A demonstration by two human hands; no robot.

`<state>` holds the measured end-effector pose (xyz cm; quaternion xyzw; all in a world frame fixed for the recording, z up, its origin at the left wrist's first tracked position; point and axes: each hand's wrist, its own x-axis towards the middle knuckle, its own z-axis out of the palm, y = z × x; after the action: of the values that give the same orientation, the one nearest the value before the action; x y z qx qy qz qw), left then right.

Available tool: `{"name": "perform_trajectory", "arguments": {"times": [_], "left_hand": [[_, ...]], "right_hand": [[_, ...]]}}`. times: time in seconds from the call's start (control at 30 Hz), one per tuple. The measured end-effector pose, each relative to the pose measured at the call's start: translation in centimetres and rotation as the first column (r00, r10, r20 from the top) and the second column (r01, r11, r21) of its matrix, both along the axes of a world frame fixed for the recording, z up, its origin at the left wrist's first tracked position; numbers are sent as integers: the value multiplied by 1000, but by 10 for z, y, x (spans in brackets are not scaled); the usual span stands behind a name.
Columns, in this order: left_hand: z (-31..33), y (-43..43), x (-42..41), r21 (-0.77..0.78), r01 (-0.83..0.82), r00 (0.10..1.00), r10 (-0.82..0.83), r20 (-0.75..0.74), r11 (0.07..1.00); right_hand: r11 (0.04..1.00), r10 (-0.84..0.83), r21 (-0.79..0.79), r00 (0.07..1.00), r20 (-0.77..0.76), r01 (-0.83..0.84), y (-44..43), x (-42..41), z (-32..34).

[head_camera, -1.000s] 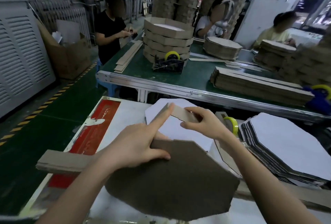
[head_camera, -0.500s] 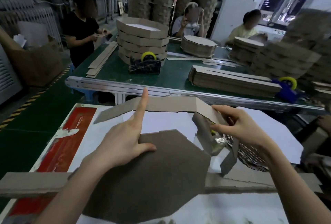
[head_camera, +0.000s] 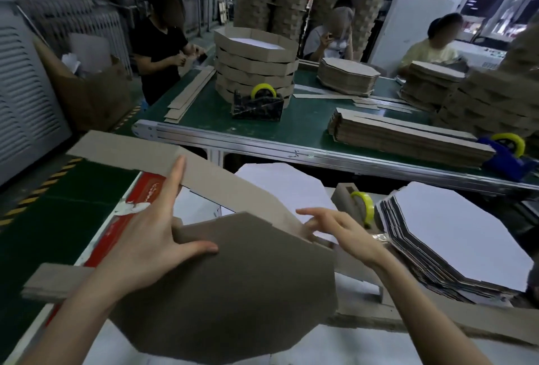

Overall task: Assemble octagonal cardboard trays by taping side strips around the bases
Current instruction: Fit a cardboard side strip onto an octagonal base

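Observation:
A brown octagonal cardboard base [head_camera: 233,291] is tilted up in front of me. My left hand [head_camera: 148,236] holds its upper left edge, thumb on the brown face and forefinger straight up against a long brown side strip [head_camera: 210,177]. The strip runs from the upper left down along the base's far edge. My right hand [head_camera: 341,231] is at the strip's right end, fingers spread and touching it near the base's corner. A yellow tape roll on a dispenser [head_camera: 360,208] stands just beyond the right hand.
A stack of white-faced octagonal bases [head_camera: 455,236] lies at the right. More side strips [head_camera: 55,280] lie across the white table under my arms. Beyond is a green table [head_camera: 303,125] with stacked finished trays [head_camera: 253,64], tape dispensers, strip piles, and three seated or standing people.
The side strip has swung left and now lies along the base's far edge. My right hand let go of the strip's folded end and opened its fingers against it. The view shifted.

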<state>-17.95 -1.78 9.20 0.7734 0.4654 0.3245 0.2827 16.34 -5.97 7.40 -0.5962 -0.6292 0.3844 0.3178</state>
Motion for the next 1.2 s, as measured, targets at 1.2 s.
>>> {"name": "perform_trajectory", "arguments": {"times": [1.2], "left_hand": [[11, -9, 90, 157, 256, 934, -202, -295, 954]], "right_hand": [[994, 76, 71, 990, 115, -85, 66, -93, 116]]}}
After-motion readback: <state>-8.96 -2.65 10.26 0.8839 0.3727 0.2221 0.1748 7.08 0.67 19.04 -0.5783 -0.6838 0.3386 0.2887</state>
